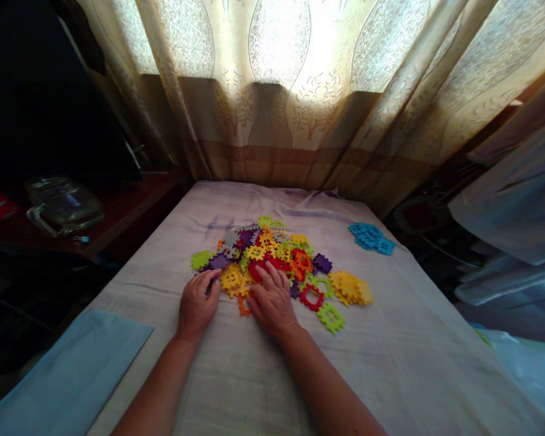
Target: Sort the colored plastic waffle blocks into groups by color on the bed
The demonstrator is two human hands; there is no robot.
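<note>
- Head view: a patterned curtain [272,121] spans the back, bright light coming through its upper part.
- White cloth [372,369] covers the flat surface below, creased near the far edge.
- Dark screen [40,91] at the left, above a reddish-brown stand [131,203].
- Pale clothes [513,188] hang at the right, against a dark area too dim to read.
- Light blue fabric [77,369] lies along the near left edge.
- Pile [266,242] of notched plastic pieces, mid-surface: yellow, red, purple, green, orange and grey, overlapping.
- Glass vessel [66,206], probably a jug, on the stand.
- Right hand [275,303]: fingers spread over red pieces at the pile's near side, not clenched.
- Left hand [197,306]: fingers bent at the pile's left edge; cannot tell whether it grips anything.
- Yellow pieces [352,287] overlap just right of the pile.
- Blue pieces [370,237] sit bunched well apart, near the right edge.
</note>
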